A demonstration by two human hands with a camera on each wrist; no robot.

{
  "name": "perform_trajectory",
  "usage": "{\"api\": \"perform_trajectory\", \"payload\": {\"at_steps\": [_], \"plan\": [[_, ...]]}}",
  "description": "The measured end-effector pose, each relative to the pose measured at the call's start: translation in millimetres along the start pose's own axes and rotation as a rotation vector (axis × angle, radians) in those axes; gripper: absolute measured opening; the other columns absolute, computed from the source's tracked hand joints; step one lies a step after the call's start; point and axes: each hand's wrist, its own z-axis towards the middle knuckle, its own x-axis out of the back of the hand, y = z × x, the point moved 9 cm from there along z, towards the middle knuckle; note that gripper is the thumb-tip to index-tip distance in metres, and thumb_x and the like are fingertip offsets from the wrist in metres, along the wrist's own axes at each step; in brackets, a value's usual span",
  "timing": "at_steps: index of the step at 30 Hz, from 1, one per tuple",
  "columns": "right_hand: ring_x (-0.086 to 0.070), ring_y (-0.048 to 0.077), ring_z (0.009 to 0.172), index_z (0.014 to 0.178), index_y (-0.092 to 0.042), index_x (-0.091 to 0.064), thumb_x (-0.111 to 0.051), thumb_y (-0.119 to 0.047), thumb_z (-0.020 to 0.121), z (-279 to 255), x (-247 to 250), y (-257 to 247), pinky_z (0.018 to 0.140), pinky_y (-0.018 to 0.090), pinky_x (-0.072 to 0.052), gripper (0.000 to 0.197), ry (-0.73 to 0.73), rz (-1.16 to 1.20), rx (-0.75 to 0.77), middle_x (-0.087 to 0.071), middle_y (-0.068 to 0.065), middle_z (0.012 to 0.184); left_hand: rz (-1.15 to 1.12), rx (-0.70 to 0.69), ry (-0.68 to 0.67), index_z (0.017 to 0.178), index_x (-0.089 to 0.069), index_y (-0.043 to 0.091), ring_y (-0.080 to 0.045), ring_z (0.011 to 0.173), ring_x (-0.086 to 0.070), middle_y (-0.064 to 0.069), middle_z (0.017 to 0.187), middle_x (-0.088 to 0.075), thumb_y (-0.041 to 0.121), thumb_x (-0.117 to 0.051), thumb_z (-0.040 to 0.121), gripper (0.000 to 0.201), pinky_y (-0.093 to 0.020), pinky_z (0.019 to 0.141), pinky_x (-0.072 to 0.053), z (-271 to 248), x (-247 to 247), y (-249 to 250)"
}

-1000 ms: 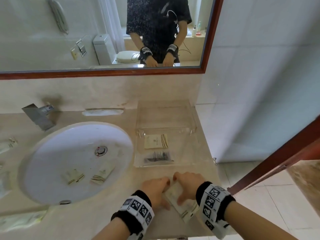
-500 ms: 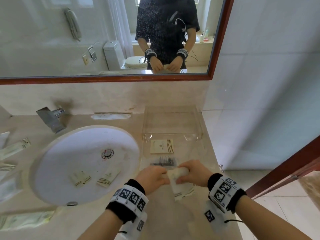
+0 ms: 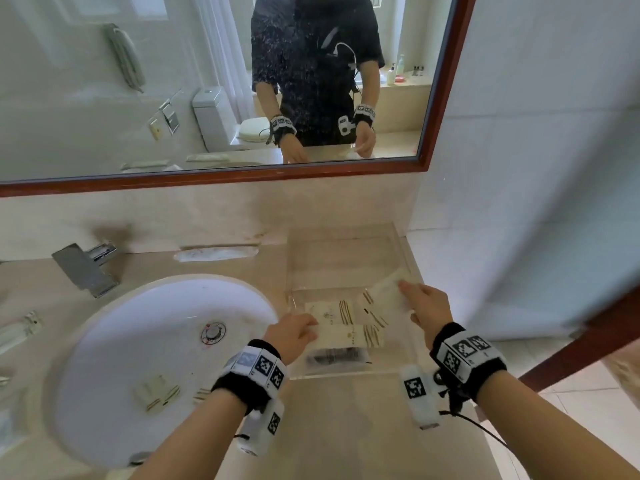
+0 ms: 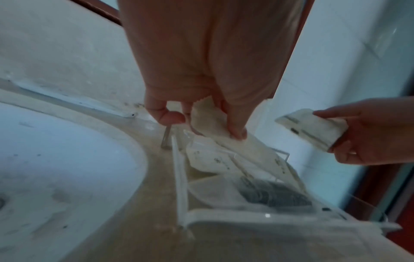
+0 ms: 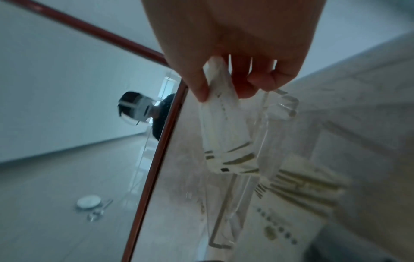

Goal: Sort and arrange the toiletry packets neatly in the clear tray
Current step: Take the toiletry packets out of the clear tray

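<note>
The clear tray [image 3: 398,370] stands on the counter right of the sink. In it lie a cream packet [image 3: 329,311] and a comb packet [image 3: 337,357]. My left hand [image 3: 294,336] pinches a cream striped packet [image 3: 353,336] and holds it low over the tray's middle; in the left wrist view thumb and finger of the left hand [image 4: 201,122] clamp this packet [image 4: 215,124]. My right hand [image 3: 426,304] grips another cream packet [image 3: 384,292] above the tray's right side, seen in the right wrist view as a striped packet [image 5: 226,131] hanging from the right hand [image 5: 221,88].
The white sink [image 3: 104,358] holds two more packets [image 3: 157,393]. Further packets lie on the counter at the far left [image 3: 19,332]. A faucet [image 3: 85,268] stands behind the sink, a mirror above. The counter ends right of the tray, with floor tiles below.
The two hands came up from the counter's front edge holding packets together, then parted: the left now holds one over the tray's middle, the right another toward its right side.
</note>
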Motion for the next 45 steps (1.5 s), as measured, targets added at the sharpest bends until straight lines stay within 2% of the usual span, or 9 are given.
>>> {"api": "perform_trajectory", "payload": {"at_steps": [6,9,12,18,22,29,33,38,45], "plan": [[-0.059,0.021,0.074,0.128,0.000,-0.044,-0.055,-0.005,0.091,20,-39,38,0.052,0.029,-0.054,0.039,-0.104,0.192,-0.295,-0.059,0.014,0.095,-0.055,0.015,0.016,0.110,-0.053,0.034,-0.018,0.114,-0.052,0.005,0.122,-0.058,0.026,-0.048,0.094,0.018,-0.041,0.106,-0.024,14,-13,-7],[-0.062,0.032,0.090,0.119,0.007,-0.046,-0.054,0.003,0.090,22,-60,44,0.058,0.032,-0.060,0.030,-0.143,0.147,-0.338,-0.056,0.025,0.115,-0.062,0.019,0.038,0.097,-0.050,0.043,-0.020,0.113,-0.047,0.006,0.115,-0.055,0.031,-0.049,0.092,0.013,-0.038,0.098,-0.025,21,-8,-11],[-0.054,0.041,0.114,0.120,0.010,-0.049,-0.055,0.008,0.088,24,-75,46,0.078,0.043,-0.057,0.033,-0.151,0.041,-0.338,-0.056,0.022,0.103,0.040,-0.018,0.019,0.103,-0.055,0.035,-0.019,0.111,-0.043,0.004,0.111,-0.055,0.028,-0.047,0.092,0.016,-0.036,0.095,-0.025,26,-8,-5],[-0.065,0.027,0.089,0.090,0.001,-0.069,-0.069,-0.013,0.080,40,-89,32,0.082,0.034,-0.053,0.017,-0.163,-0.668,-0.072,-0.068,0.017,0.093,0.174,-0.067,0.006,0.115,-0.055,0.035,-0.022,0.116,-0.041,0.005,0.120,-0.053,0.024,-0.045,0.091,0.028,-0.038,0.090,-0.026,29,-19,4],[-0.048,0.018,0.065,0.063,-0.014,-0.053,-0.068,-0.017,0.080,38,-96,37,0.063,0.024,-0.041,0.023,-0.199,-0.790,-0.042,-0.050,0.005,0.068,0.307,-0.147,0.053,0.119,-0.056,0.029,-0.021,0.119,-0.038,0.004,0.125,-0.049,0.020,-0.042,0.093,0.030,-0.040,0.089,-0.026,19,-21,17],[-0.052,0.018,0.065,0.075,-0.016,-0.064,-0.071,-0.028,0.076,38,-97,42,0.065,0.026,-0.044,0.014,-0.203,-0.868,0.003,-0.054,0.003,0.072,0.357,-0.197,0.095,0.124,-0.056,0.032,-0.019,0.119,-0.040,0.007,0.124,-0.052,0.021,-0.045,0.094,0.033,-0.035,0.078,-0.018,7,-28,21],[-0.050,0.018,0.060,0.065,-0.018,-0.051,-0.072,-0.037,0.074,36,-101,42,0.059,0.025,-0.042,0.029,-0.199,-0.919,0.027,-0.051,0.001,0.066,0.420,-0.166,0.072,0.125,-0.056,0.031,-0.019,0.120,-0.040,0.007,0.127,-0.051,0.030,-0.046,0.094,0.032,-0.038,0.089,-0.027,8,-23,20],[-0.059,0.017,0.077,0.097,-0.012,-0.066,-0.069,-0.040,0.077,32,-97,40,0.072,0.026,-0.050,0.035,-0.221,-0.952,0.048,-0.065,0.002,0.086,0.466,-0.115,0.072,0.115,-0.065,0.026,-0.021,0.113,-0.046,0.004,0.120,-0.056,0.029,-0.046,0.094,0.028,-0.037,0.093,-0.031,9,-15,19],[-0.061,0.016,0.090,0.107,-0.017,-0.063,-0.073,-0.037,0.074,36,-89,38,0.081,0.025,-0.050,0.040,-0.171,-0.894,0.059,-0.065,0.000,0.103,0.473,-0.120,0.104,0.108,-0.067,0.018,-0.022,0.110,-0.049,0.000,0.118,-0.055,0.017,-0.044,0.093,0.027,-0.035,0.092,-0.034,13,-23,20]]}}
